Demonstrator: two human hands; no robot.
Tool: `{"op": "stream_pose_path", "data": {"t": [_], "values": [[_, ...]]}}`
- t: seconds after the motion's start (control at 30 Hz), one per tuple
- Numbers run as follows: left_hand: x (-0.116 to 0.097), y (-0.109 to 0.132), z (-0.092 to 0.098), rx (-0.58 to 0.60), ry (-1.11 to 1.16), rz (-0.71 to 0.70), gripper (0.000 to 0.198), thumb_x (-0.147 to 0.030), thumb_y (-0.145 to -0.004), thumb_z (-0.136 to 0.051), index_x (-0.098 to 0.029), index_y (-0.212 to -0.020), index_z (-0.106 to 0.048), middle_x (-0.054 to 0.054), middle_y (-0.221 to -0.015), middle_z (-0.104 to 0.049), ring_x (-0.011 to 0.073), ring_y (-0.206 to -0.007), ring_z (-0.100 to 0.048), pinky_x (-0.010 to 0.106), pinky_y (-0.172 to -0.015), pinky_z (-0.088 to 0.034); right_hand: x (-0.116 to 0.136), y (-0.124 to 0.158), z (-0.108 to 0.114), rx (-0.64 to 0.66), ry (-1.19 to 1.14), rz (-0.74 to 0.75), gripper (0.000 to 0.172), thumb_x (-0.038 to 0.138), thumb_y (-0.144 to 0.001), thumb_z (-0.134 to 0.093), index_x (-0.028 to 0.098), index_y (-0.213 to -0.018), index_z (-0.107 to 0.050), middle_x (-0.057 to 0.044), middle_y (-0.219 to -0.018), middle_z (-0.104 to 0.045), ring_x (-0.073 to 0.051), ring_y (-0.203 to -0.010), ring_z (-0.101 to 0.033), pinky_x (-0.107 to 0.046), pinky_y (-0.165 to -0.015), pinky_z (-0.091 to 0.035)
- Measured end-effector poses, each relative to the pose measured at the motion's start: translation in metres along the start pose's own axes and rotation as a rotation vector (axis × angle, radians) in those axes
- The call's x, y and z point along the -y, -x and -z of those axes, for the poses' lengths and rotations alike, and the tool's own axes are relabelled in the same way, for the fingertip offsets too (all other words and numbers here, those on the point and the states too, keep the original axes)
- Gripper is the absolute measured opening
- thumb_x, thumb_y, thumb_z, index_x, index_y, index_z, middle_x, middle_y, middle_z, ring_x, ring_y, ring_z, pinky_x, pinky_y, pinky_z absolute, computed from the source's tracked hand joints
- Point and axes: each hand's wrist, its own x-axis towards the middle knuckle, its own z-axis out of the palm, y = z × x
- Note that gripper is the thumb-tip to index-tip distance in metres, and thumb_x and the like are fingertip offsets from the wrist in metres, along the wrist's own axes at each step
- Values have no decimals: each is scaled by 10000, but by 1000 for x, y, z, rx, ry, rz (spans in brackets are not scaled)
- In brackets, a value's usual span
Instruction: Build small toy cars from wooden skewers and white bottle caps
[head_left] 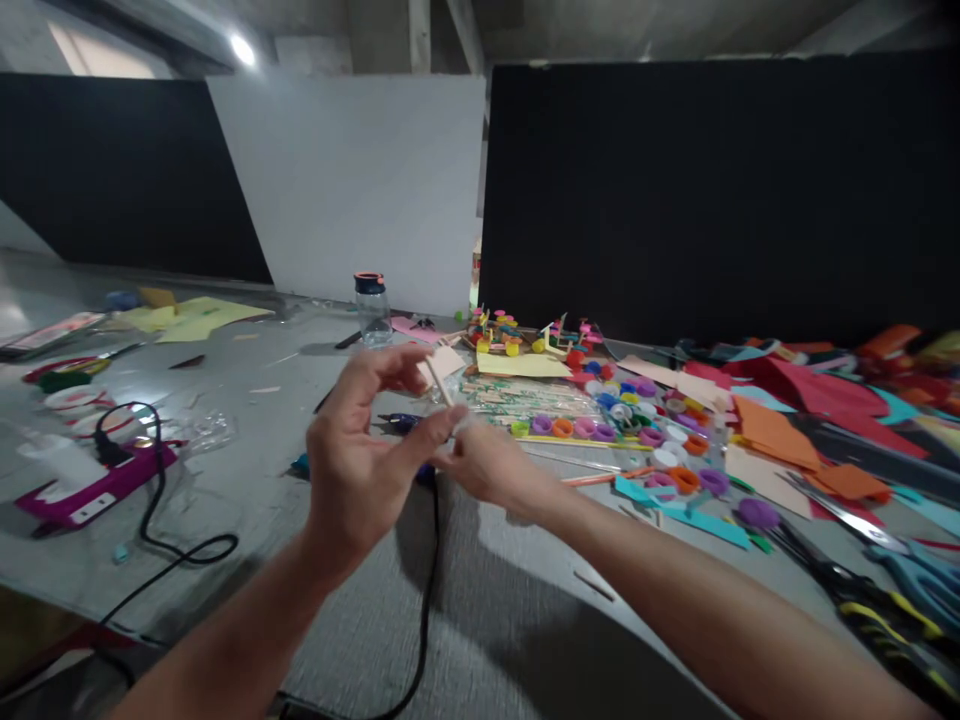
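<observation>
Between the hands (356, 445) (491, 464), pale stick (440, 381)

Grey desk (259, 480) across the foreground. Behind it: white panel (360, 180), flanked by left black panel (127, 180) and wider right black panel (720, 200). Ceiling (637, 28) grey; one lamp (242, 50) lit, upper left.

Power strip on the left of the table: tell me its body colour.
Magenta-purple; the power strip shows best in the head view.

A clear bottle (373, 315), seemingly plastic, stands before a white panel (360, 180).
</observation>
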Motion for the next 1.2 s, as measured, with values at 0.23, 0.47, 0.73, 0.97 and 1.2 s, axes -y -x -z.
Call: {"op": "stream_pose_path", "data": {"t": [0.23,0.47,0.73,0.97,1.2], "values": [[27,-8,4,-109,59,-48,405,-182,-754,-827,-264,-1128,-697,3,-932,-632,159,-867,-595,332,-873,-490,12,-41,-36,84,49,-157,321,357,-959,-642,194,-1235,-621,-92,-1286,-619,-256,-1094,-632,-471,-912,-543],[17,-8,10,-179,137,-93,428,-145,-753,-825,-246,-1146,-689,-1,-923,-629,146,-874,-597,313,-886,-488,0,-34,-27,39,-327,-256,318,363,-968,-630,178,-1227,-619,-82,-1214,-646,-228,-988,-665,-421,-822,-580],[9,-11,20,-361,199,-251,470,-180,-734,-854,-299,-1163,-703,-11,-987,-646,145,-885,-598,317,-914,-504,11,15,-4,-282,-771,-24,218,336,-988,-598,156,-1111,-603,-4,-894,-644,-102,-603,-594,-239,-519,-513],[5,-6,20,-351,215,-323,480,-128,-729,-833,-272,-1169,-704,-4,-924,-646,147,-828,-598,302,-853,-507,25,72,42,-466,-921,259,301,475,-928,-627,206,-853,-515,89,-654,-463,-41,-435,-377,-185,-409,-297],[6,11,14,-230,246,-375,435,-38,-749,-755,-244,-1125,-682,0,-904,-625,152,-861,-604,266,-878,-510,29,102,55,-503,-961,350,354,535,-865,-705,220,-846,-544,66,-675,-510,-70,-469,-453,-209,-440,-345]]}}
